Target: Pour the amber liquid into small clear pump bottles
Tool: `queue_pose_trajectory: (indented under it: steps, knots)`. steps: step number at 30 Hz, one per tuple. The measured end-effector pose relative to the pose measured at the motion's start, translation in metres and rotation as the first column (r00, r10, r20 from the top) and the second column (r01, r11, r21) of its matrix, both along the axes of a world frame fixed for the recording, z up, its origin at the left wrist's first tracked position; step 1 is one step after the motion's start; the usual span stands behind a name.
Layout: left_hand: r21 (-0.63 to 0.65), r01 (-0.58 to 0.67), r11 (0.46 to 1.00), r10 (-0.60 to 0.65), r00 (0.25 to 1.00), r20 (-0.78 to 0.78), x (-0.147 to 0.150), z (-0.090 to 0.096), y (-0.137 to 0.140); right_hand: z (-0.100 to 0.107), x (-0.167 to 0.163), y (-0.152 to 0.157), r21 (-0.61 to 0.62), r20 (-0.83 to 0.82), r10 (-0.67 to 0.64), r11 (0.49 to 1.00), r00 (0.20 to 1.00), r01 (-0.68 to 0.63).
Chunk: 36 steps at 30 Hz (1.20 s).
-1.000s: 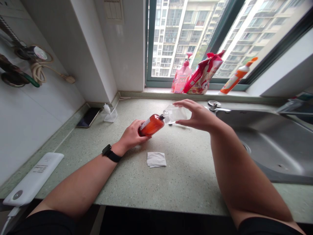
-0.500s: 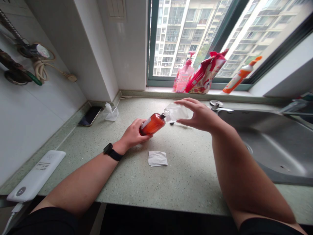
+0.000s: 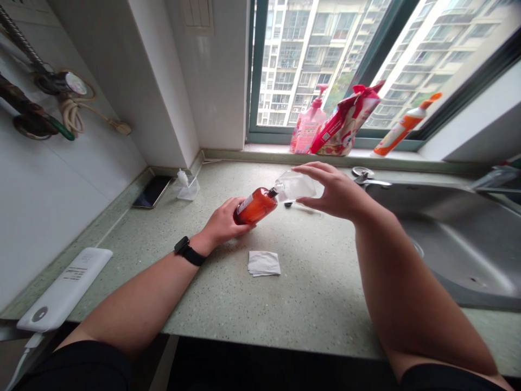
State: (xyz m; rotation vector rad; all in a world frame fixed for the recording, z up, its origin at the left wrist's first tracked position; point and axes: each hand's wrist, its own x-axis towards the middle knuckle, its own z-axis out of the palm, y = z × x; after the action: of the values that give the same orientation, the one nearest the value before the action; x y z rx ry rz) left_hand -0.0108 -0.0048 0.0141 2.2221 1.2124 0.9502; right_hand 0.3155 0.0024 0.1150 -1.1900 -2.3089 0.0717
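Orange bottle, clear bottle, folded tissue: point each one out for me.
Orange bottle (image 3: 259, 206): head view, on the middle of its body.
Clear bottle (image 3: 297, 187): head view, on its see-through side.
Folded tissue (image 3: 264, 263): head view, on its top face.

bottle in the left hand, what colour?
The bottle is translucent orange-red with a whitish label; best seen in the head view.

An orange-red bottle (image 3: 258, 207) with a pale label and dark threaded neck is leaning above the counter (image 3: 228, 304), its neck pointing rightward. A clear, colourless bottle (image 3: 296, 185) is tilting opposite, its mouth facing that neck closely.
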Motion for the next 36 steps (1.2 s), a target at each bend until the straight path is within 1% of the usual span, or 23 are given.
queue_pose_trajectory:
  steps: [9, 25, 30, 36]
  knots:
    - [0.016, -0.016, 1.0, 0.016, 1.0, 0.009, 0.001, -0.0014, -0.0003, -0.0014, -0.0009, 0.0, 0.007, -0.011, -0.008, 1.0, 1.0, 0.008]
    - [0.004, -0.014, 1.0, 0.014, 1.0, 0.024, 0.0013, -0.003, -0.0004, 0.0009, -0.0015, -0.0012, 0.018, -0.001, 0.002, 1.0, 1.0, -0.002]
    - [0.001, -0.009, 1.0, 0.009, 1.0, 0.025, 0.0016, -0.0029, -0.0005, 0.0, -0.001, -0.0008, 0.047, 0.016, 0.006, 0.999, 1.0, -0.007]
    - [0.003, -0.011, 1.0, 0.011, 1.0, 0.023, 0.0018, -0.0033, -0.0008, -0.0026, -0.0006, 0.0002, 0.124, 0.029, 0.016, 0.992, 0.999, -0.02]
